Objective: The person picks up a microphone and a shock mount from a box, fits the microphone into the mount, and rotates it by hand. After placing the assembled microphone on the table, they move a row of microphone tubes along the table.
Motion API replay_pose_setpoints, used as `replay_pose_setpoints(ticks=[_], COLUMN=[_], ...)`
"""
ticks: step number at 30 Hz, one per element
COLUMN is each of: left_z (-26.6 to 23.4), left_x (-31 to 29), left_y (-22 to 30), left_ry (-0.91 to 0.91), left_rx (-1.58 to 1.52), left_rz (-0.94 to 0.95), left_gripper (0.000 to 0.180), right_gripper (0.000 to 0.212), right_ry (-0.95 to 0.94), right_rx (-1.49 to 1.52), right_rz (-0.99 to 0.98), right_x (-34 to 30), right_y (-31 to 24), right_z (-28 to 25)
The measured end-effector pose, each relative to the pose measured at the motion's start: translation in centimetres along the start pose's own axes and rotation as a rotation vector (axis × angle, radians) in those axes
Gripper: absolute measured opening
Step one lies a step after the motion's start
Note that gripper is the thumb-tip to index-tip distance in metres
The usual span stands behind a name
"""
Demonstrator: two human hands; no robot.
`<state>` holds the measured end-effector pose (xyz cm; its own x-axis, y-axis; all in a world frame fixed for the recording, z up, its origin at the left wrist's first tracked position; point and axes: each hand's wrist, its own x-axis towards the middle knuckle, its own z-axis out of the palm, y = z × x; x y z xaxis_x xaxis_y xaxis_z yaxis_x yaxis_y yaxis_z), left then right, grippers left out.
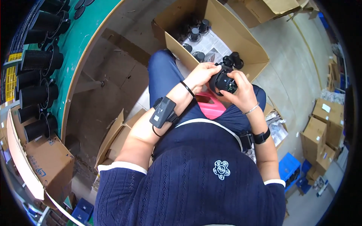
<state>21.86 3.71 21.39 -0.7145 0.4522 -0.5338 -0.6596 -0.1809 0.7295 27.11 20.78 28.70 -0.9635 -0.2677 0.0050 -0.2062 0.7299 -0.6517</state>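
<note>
Both hands are on one black round housing with a cylindrical end and small parts showing at its front [227, 83], held above the lap, just beside the near wall of an open brown cardboard box [245, 35]. Left hand [203, 75] pinches its upper left rim, thumb on top; right hand [242, 90] has thumb and fingers curled round the cylindrical end (exact fingertip contact partly hidden). Glossy pink plastic piece with an opening [214, 110] sits between the thighs, below the hands. Box holds short black cylindrical parts [194, 34] on printed newspaper sheet [218, 40]. Longer black cylinders with round flanges [32, 97] are lined up on the green tabletop [85, 26] at left.
</note>
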Motion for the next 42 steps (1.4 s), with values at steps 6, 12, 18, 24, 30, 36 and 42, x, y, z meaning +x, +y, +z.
replay_pose_setpoints(ticks=[6,12,18,24,30,36,42], left_z=[0.4,-1.0,-0.2,-0.4,-0.7,-1.7,-2.8], left_x=[1.0,2.9,1.1,0.6,1.2,4.8,7.6], left_y=[-0.3,-1.5,-0.2,-0.7,-1.0,-3.0,-7.1], left_ry=[-0.052,-0.115,-0.433,-0.444,-0.387,-0.323,-0.294], left_rx=[0.027,0.800,0.226,0.105,0.072,0.193,-0.054], left_rz=[-0.058,0.265,-0.080,-0.091,-0.204,-0.131,-0.099], left_gripper=[0.031,0.044,0.050,0.047,0.044,0.035,0.030], right_gripper=[0.047,0.042,0.043,0.041,0.042,0.045,0.040], right_ry=[-0.144,-0.210,-0.420,-0.478,-0.543,-0.567,-0.510], right_rx=[-0.204,-0.240,-0.299,-0.444,-0.527,-0.595,-0.631], right_rz=[-0.111,-0.205,-0.300,-0.419,-0.436,-0.312,-0.358], right_x=[0.3,0.0,-0.2,0.0,0.2,0.9,0.7], right_y=[-0.6,-0.1,-0.3,-0.8,-0.4,1.7,6.1], right_z=[-0.8,-1.6,-2.3,-2.9,-2.7,-1.3,1.8])
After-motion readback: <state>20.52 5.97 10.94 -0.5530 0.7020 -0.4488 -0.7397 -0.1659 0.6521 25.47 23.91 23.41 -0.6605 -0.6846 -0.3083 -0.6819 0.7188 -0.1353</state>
